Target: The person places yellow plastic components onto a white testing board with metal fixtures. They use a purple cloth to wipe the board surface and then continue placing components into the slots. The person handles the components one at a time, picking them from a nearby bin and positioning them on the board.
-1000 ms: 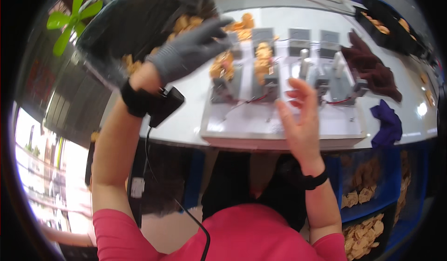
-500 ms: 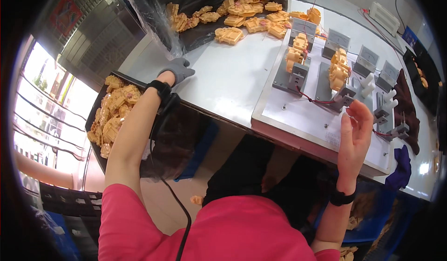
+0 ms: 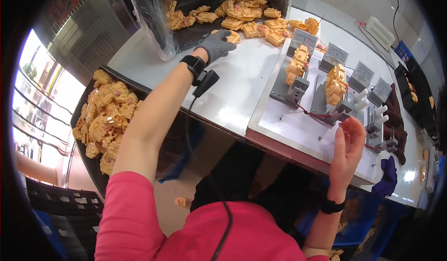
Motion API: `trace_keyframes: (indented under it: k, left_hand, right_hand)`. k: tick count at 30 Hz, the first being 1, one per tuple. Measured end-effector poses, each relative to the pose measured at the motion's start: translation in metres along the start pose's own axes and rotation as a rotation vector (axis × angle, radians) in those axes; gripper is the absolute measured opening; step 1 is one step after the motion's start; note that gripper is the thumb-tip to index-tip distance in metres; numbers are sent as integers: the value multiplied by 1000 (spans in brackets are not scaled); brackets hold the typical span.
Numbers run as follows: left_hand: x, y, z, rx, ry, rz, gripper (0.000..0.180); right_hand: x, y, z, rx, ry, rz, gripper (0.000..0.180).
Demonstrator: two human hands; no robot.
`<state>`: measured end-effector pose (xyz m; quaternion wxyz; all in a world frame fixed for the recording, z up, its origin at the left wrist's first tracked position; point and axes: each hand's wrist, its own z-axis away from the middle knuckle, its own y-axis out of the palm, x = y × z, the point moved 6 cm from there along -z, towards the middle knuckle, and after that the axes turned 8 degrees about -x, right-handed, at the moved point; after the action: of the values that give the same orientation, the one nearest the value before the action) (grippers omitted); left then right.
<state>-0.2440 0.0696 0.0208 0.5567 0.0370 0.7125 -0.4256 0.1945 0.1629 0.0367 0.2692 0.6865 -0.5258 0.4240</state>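
Note:
My left hand point(image 3: 218, 45), in a grey glove, reaches across the white table. Its fingers are apart and stretched over a yellow plastic housing point(image 3: 234, 37), which they partly cover. My bare right hand point(image 3: 348, 142) is at the near end of the second test fixture point(image 3: 320, 100), thumb and fingers bent toward each other. A small white tip shows at those fingertips; what it belongs to is hidden. One yellow housing point(image 3: 335, 85) sits upright in that fixture. Another housing point(image 3: 296, 66) stands in the first fixture point(image 3: 283, 86) to its left.
A black plastic-lined bin point(image 3: 184, 39) with several yellow housings lies open at the back. More housings fill a box point(image 3: 103, 116) at the left. Dial meters point(image 3: 335, 55) stand behind the fixtures. White-knobbed clamps point(image 3: 379, 116) and a purple cloth point(image 3: 387, 177) are at the right.
My left hand has moved right and away from me, from the bare table onto the yellow housing. My right hand stays by the second fixture. The whole view has shifted slightly.

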Motion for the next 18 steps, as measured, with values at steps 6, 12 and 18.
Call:
trace_keyframes:
  k: [6,12,18]
  left_hand:
    - [-35,49,62,707,54,-162,40]
    - [-40,99,14,339,572,-408,62]
    - [-41,4,-51,-80,377,-435,64]
  right_hand:
    - [-1,-3,0,-13,8,5,39]
    - [1,-2,-1,-3,14,-4,40]
    - [-2,-1,0,-4,34,-21,40]
